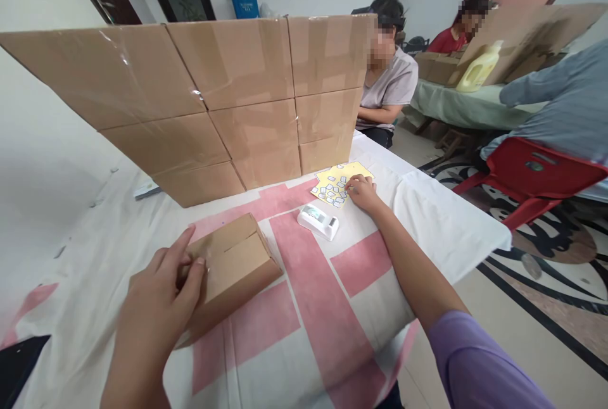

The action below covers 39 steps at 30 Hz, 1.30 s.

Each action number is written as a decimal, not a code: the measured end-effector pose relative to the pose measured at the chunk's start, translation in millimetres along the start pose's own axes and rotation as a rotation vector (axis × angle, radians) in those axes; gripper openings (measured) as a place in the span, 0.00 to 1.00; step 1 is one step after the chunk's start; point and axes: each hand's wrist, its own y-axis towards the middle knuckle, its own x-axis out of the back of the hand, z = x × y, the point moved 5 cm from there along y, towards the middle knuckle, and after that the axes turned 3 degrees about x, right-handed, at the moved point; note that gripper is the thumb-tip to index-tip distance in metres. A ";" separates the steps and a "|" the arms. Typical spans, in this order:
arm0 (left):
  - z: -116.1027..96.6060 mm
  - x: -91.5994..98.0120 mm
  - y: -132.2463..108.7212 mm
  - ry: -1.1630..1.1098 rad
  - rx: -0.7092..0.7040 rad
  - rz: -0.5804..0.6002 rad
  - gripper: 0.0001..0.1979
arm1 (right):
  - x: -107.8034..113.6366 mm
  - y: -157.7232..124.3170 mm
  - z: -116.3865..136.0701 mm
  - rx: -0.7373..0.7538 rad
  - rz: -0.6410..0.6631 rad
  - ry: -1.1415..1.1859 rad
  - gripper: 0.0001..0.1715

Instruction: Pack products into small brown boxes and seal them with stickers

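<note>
My left hand (161,298) is at the near left end of a closed brown cardboard box (232,257), its thumb and bent fingers against the box. The index finger stretches along the far edge. Farther off, my right hand (363,194) is over a yellow sheet (354,171) scattered with small white dark-edged labels. Its fingertips are drawn together at the labels; whether one is between them is too small to tell. A white tape-dispenser-like object (318,221) lies between the box and the sheet.
A tall cardboard panel (251,105) stands across the table's far side. The pink-and-white tablecloth (308,308) covers the table. A person (392,80) sits beyond the panel. To the right are a red chair (546,168) and another table with a yellow jug (479,70).
</note>
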 end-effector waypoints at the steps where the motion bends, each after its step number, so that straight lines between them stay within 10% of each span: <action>1: -0.7 0.3 -0.7 0.001 0.003 -0.001 0.31 | 0.7 0.1 1.7 -0.001 -0.007 0.006 0.15; 15: -7.8 3.5 -6.0 -0.031 0.023 -0.027 0.29 | 25.0 -1.9 28.0 -0.006 -0.115 0.271 0.08; 20: -8.7 10.8 -4.3 -0.153 0.051 0.028 0.31 | 31.7 -20.5 109.7 0.192 -0.020 0.747 0.12; 27: 11.6 18.0 -4.1 -0.419 0.144 0.084 0.24 | -26.7 -101.8 225.9 0.319 0.528 1.384 0.19; 39: 0.9 24.8 -9.6 -0.365 0.184 0.056 0.23 | -57.2 -116.1 223.7 0.443 0.553 1.346 0.26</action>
